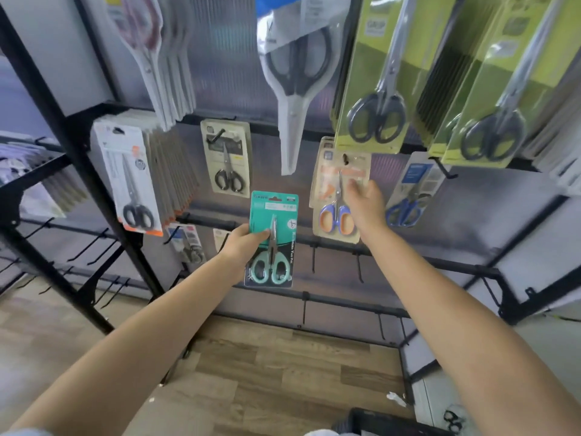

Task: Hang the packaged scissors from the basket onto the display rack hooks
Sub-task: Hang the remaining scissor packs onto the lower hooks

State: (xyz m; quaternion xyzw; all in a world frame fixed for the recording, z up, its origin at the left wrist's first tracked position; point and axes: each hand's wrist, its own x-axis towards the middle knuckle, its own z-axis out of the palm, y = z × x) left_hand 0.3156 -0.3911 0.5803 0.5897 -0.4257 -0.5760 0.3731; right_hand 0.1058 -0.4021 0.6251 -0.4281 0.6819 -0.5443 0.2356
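Teal scissors pack (273, 228) gripped by left hand (243, 243), right hand (366, 204) pinching orange-handled pack (341, 196) edge

Wood-plank floor (267, 366) below; white scrap (395, 399) lying on it; grey wall (47, 55) at left.

Wood-plank floor (267, 366) – pale wall (63, 42) behind a black metal frame (56, 127).
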